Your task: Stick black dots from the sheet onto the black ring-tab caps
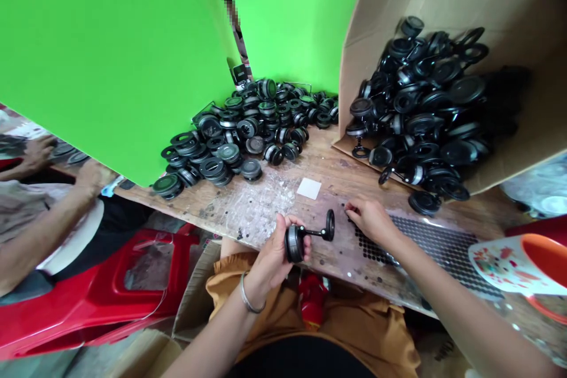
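My left hand is wrapped round the thick base of a black folding holder. A short arm sticks out from that base to the right and ends in a black ring, seen nearly edge-on. To the right, my right hand has thumb and fingers pinched together at the left corner of a sheet of small black round dots. Whatever lies between those fingertips is too small to make out. A small white square card lies on the wooden table, beyond both hands.
A heap of similar black holders lies against green panels. More fill a cardboard box on its side at right. A patterned mug stands near right. Another person's arm and a red stool are at left.
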Motion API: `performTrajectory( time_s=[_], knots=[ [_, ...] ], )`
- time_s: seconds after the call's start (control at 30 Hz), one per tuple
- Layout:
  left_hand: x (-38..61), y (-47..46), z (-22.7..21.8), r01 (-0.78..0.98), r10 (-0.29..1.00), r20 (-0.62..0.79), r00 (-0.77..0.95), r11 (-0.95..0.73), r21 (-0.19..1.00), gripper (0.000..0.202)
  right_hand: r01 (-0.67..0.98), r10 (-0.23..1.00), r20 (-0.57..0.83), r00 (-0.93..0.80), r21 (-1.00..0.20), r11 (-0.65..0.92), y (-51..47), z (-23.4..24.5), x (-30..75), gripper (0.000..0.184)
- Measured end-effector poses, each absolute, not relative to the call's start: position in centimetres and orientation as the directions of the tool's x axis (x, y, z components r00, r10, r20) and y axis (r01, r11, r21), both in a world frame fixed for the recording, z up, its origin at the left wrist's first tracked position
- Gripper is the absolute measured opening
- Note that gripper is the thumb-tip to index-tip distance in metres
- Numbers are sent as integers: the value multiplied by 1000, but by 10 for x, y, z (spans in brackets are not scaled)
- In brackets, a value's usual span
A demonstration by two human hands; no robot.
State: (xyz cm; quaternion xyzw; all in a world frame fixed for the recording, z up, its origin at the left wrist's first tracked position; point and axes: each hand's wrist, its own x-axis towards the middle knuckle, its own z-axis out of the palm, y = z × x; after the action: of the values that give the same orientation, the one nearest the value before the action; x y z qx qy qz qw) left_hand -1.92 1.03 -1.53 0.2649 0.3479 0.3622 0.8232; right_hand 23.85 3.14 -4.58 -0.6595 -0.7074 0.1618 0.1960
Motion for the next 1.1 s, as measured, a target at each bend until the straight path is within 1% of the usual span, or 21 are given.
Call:
performTrajectory(
  time_s=[0.13, 0.27, 0.37, 0.47, 0.57, 0.6, 0.63, 0.67, 0.73, 0.77, 0.8, 0.93, 1.1],
  knots=[
    [-18, 11, -17, -378, 781, -414, 468, 600, 704, 58, 911, 997, -4, -71, -407, 63, 36, -37, 232, 16],
    [-17, 12, -22, -380, 768, -428, 477, 619, 687, 59, 942, 997, -54, -55, -334, 34, 42, -30, 226, 15],
    [-15, 12, -22, -385, 758, -468, 454, 641, 664, 60, 953, 998, -47, -41, -302, 25, 43, -29, 220, 13],
    [-14, 11, -22, -392, 760, -487, 430, 643, 658, 60, 952, 1000, 3, -31, -303, 30, 39, -32, 218, 11],
    [-16, 9, -21, -378, 765, -490, 418, 637, 672, 59, 943, 997, 71, -12, -330, 35, 29, -34, 217, 11],
    [-16, 8, -21, -367, 768, -490, 413, 632, 682, 59, 934, 995, 100, -6, -355, 41, 24, -32, 215, 10],
    [-17, 7, -21, -354, 775, -485, 405, 622, 699, 58, 909, 990, 138, -4, -412, 61, 18, -28, 212, 9],
    [-17, 6, -21, -337, 785, -476, 397, 607, 720, 58, 863, 984, 178, -8, -495, 97, 12, -23, 207, 9],
    [-16, 4, -20, -299, 811, -446, 379, 564, 770, 58, 714, 966, 256, -27, -672, 198, -2, -10, 191, 9],
    [-15, 3, -20, -280, 824, -430, 368, 540, 794, 58, 638, 958, 285, -42, -730, 245, -9, -3, 182, 10],
    [-13, 2, -20, -260, 836, -417, 355, 518, 815, 58, 597, 951, 303, -59, -753, 276, -15, 3, 172, 10],
    [-9, -2, -20, -190, 859, -398, 322, 471, 861, 55, 616, 951, 299, -82, -735, 284, -29, 10, 143, 11],
    [-7, -6, -20, -199, 872, -374, 315, 446, 873, 48, 633, 959, 272, -84, -728, 262, -28, 3, 142, 11]
  ],
)
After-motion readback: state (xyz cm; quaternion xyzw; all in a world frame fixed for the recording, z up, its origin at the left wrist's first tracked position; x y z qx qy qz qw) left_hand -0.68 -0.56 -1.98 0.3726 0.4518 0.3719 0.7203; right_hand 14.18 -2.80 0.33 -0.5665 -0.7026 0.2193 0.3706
